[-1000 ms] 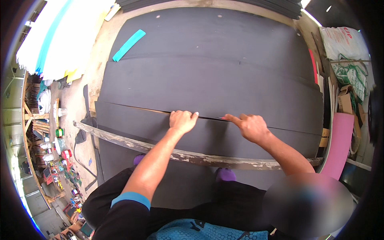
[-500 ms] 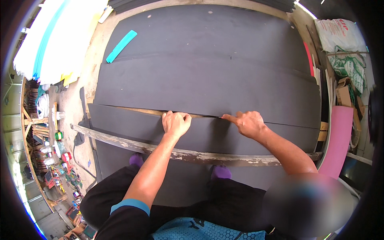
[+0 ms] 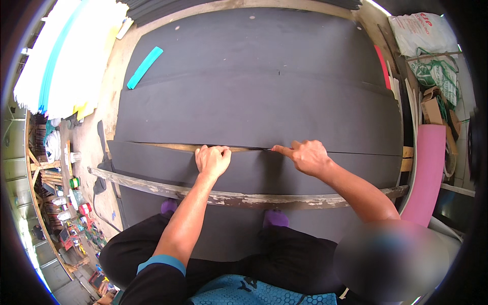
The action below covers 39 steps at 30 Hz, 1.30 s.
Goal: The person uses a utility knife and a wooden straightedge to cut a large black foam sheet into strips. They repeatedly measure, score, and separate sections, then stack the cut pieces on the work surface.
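A large dark grey foam sheet (image 3: 254,112) is split by a long crosswise slit, which gapes on the left and narrows to a thin line on the right. My left hand (image 3: 212,160) is closed on the far edge of the near foam strip (image 3: 244,173), just left of the middle. To its right, my right hand (image 3: 309,157) is curled with the index finger pointing left along the slit. A small dark tip shows by that fingertip, but what the hand holds is hidden.
A worn wooden bar (image 3: 244,200) lies across the foam on my side. A teal strip (image 3: 145,67) rests at the far left. Pale sheets (image 3: 71,56) are stacked left, beside shelves of tools. A pink roll (image 3: 427,173) and a white sack (image 3: 423,34) are at the right.
The whole view has shifted slightly, so the foam and both hands appear a little further left. Against the foam the hands have hardly moved, and both grips look the same.
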### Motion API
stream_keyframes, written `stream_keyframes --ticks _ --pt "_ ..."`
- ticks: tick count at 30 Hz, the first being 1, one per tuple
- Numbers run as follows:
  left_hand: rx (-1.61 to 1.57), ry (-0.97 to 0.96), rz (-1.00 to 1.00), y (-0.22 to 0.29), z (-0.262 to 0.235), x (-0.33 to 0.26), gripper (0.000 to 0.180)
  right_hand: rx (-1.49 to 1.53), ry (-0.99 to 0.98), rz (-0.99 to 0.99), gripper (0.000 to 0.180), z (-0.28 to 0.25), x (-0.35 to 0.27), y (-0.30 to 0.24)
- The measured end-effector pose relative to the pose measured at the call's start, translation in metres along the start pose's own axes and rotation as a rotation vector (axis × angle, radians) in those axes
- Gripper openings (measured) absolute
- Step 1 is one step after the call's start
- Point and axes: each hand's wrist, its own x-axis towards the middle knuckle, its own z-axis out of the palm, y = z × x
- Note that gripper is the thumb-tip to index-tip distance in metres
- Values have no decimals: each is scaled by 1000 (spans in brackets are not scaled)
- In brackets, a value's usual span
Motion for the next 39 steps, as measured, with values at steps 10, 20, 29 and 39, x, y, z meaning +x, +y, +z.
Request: stream_keyframes --ticks 10,20,29,39 --pt "15 32 25 -1 0 -3 29 -38 -106 61 60 9 -13 16" --pt "15 -59 26 1 -9 -1 32 -159 -214 221 66 28 -96 86" --pt "-38 -134 199 25 3 12 40 -79 130 225 50 32 -149 132" --pt "-3 -15 663 122 73 27 65 149 726 485 24 104 0 120"
